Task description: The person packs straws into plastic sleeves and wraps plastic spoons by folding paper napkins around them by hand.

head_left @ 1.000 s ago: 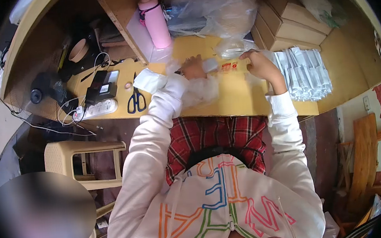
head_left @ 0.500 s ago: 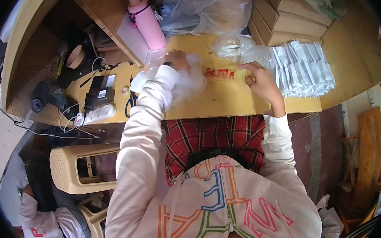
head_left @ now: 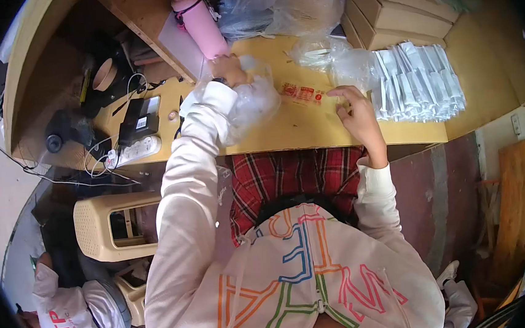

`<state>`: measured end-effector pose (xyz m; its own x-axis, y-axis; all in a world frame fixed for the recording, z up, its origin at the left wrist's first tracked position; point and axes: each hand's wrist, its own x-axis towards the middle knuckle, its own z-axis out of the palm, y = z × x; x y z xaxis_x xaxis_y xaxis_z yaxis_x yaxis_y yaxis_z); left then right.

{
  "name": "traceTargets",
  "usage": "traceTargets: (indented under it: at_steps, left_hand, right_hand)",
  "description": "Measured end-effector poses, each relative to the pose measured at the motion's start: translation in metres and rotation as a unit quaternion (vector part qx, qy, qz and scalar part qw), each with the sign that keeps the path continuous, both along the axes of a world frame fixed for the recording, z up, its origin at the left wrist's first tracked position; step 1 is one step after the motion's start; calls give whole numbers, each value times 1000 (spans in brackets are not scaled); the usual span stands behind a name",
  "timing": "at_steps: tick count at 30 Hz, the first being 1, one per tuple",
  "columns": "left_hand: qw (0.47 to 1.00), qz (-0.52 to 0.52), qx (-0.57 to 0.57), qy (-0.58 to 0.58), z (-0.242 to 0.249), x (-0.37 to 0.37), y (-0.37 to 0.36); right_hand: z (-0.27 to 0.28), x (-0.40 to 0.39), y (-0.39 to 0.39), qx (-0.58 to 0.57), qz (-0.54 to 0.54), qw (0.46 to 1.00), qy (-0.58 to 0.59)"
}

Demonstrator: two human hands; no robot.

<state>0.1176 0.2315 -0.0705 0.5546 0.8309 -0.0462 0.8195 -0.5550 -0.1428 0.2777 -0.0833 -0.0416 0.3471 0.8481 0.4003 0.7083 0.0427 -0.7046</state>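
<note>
My left hand [head_left: 230,71] is at a clear plastic bag [head_left: 252,109] with whitish contents, just below a pink bottle [head_left: 201,30]. Its fingers are partly hidden, so their grip does not show. To the right, a small clear packet with red print [head_left: 301,94] lies flat on the table. My right hand [head_left: 358,116] is beside the packet's right end, index finger stretched toward it. Thumb and index finger are apart, with nothing visible between them.
Many white-wrapped flat packets [head_left: 418,84] are piled at the right, below stacked cardboard boxes [head_left: 395,11]. Scissors [head_left: 179,124], a power strip [head_left: 135,150] and cables lie left. A beige stool [head_left: 98,229] stands below; another person [head_left: 83,320] is at lower left.
My left hand has shifted up and left over the plastic bag, toward the bottle. My right hand stays by the printed packet. The view has shifted slightly.
</note>
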Motion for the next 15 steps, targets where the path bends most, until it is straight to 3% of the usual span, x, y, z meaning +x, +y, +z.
traceTargets:
  at_steps: [2,6,8,12,15]
  left_hand:
    - [993,14,104,-53,-16,-13,23]
    - [963,-38,88,-253,30,-28,-2]
    - [950,-80,34,-301,44,-45,-19]
    - [929,-82,-128,-336,64,-74,-82]
    - [926,-119,-180,-309,44,-82,-107]
  right_hand:
    - [-2,-2,-4,9,2,1000,-1]
    - [10,-8,-15,33,-55,994,91]
    - [22,-12,-24,77,-106,982,138]
    - [36,-11,-32,169,-25,933,315]
    - [45,-22,-18,147,-27,957,247]
